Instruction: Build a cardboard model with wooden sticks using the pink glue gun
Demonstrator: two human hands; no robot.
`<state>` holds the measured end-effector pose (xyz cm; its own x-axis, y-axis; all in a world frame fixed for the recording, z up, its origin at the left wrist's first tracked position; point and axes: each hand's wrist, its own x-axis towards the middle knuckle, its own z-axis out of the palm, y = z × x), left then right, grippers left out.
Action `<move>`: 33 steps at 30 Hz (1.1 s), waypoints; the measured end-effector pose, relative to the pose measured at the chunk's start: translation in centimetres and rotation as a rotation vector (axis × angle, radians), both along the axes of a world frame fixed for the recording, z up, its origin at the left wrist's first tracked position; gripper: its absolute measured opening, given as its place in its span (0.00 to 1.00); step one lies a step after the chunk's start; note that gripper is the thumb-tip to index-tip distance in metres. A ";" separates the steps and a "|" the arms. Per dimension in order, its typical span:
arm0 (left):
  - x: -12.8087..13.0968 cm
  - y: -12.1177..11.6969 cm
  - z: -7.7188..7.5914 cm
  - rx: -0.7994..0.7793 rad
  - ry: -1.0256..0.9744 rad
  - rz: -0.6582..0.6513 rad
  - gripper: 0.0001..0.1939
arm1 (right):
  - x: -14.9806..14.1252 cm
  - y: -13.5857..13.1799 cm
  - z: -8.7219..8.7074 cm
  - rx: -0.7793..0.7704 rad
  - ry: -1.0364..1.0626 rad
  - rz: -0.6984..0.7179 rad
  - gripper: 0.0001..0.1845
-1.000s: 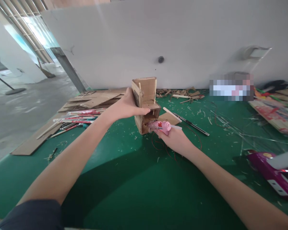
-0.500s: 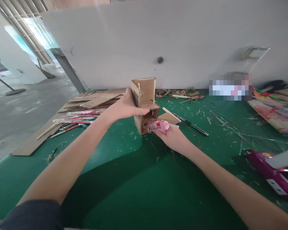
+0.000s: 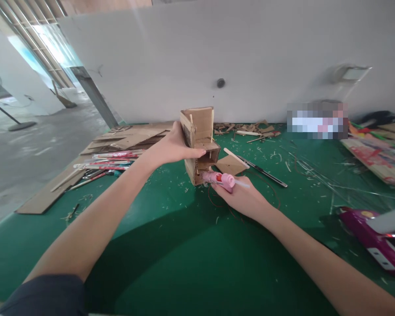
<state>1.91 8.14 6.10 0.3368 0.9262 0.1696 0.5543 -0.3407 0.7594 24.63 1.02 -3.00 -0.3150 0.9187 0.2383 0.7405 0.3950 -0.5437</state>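
My left hand (image 3: 179, 147) grips a small cardboard box structure (image 3: 202, 125) by its left side, thumb across the front edge. The structure stands upright, with an open upper part and a hollow lower compartment; thin wooden sticks run along its upper walls. My right hand (image 3: 245, 195) is closed around a pink hot glue gun (image 3: 224, 180), with a clear glue stick poking out of its back end. The gun's front end points left into the lower compartment, where its tip is hidden. Behind the gun lies a cardboard piece (image 3: 232, 164) with a wooden craft stick (image 3: 236, 158) beside it.
A utility knife (image 3: 263, 171) lies right of the cardboard piece. Cardboard sheets (image 3: 141, 131) and packaged sticks (image 3: 108, 162) are on the left. Scraps (image 3: 260, 129) line the wall. A purple device (image 3: 371, 237) sits at right on the green table (image 3: 191, 267).
The glue gun and my right hand have shifted slightly, the gun lower and a little to the right. My left hand and the cardboard structure stay nearly still.
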 end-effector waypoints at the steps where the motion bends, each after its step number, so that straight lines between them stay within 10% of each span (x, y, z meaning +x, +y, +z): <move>1: -0.1 0.1 -0.1 0.011 -0.006 -0.009 0.45 | -0.1 0.0 0.2 0.005 -0.009 0.011 0.14; 16: -0.6 0.5 -0.7 0.056 0.002 -0.038 0.42 | -3.3 -1.6 1.2 0.079 -0.550 -0.009 0.13; 33: -0.3 0.3 -0.5 0.050 -0.004 -0.041 0.45 | -3.7 -2.2 2.0 0.018 -0.616 -0.009 0.10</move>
<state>1.60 8.45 5.64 0.3733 0.9021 0.2164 0.5365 -0.4003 0.7429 20.93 -1.21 -0.98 -0.3915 0.9197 0.0301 0.9200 0.3919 -0.0081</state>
